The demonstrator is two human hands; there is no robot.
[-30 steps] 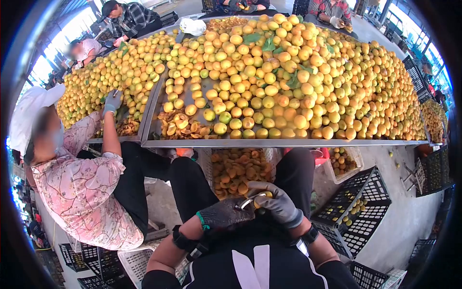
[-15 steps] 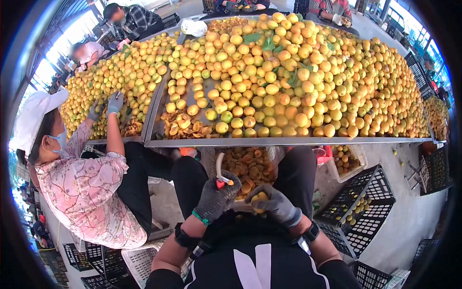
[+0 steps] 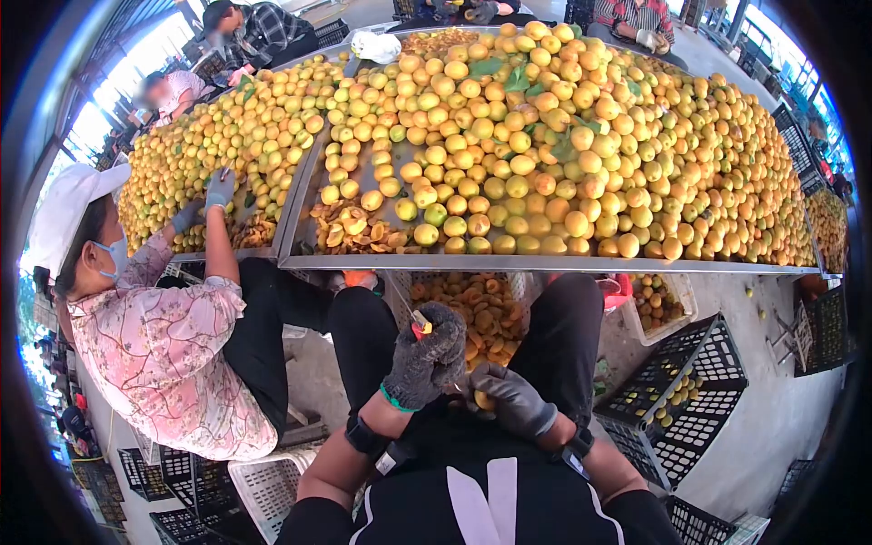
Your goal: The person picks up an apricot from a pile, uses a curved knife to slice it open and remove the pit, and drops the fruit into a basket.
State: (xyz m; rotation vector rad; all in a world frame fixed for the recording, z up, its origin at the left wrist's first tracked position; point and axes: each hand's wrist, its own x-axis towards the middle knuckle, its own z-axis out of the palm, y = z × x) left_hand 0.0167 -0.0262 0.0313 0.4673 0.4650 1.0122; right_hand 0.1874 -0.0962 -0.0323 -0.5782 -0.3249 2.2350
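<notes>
My left hand [image 3: 425,356], in a dark knitted glove, is closed round a small knife [image 3: 421,324]; its red and yellow handle end sticks out at the top of my fist. My right hand [image 3: 513,400], in a grey glove, grips an apricot [image 3: 483,400], partly hidden by the fingers. Both hands are close together above my lap, with the knife's lower end near the fruit, though contact is hard to make out. Between my knees stands a crate [image 3: 397,289] of halved apricots [image 3: 477,304].
A metal-edged table [image 3: 545,264] ahead bears a large heap of whole apricots [image 3: 545,173] and a pile of cut pieces [image 3: 354,227]. A person in a floral shirt [image 3: 173,363] works at my left; others sit across. Black crates [image 3: 681,400] stand at right, a white basket [image 3: 268,490] lower left.
My left hand has turned upright and come closer to the apricot in my right hand. The white curved piece above the knife no longer stands out. The neighbour's hands have shifted slightly.
</notes>
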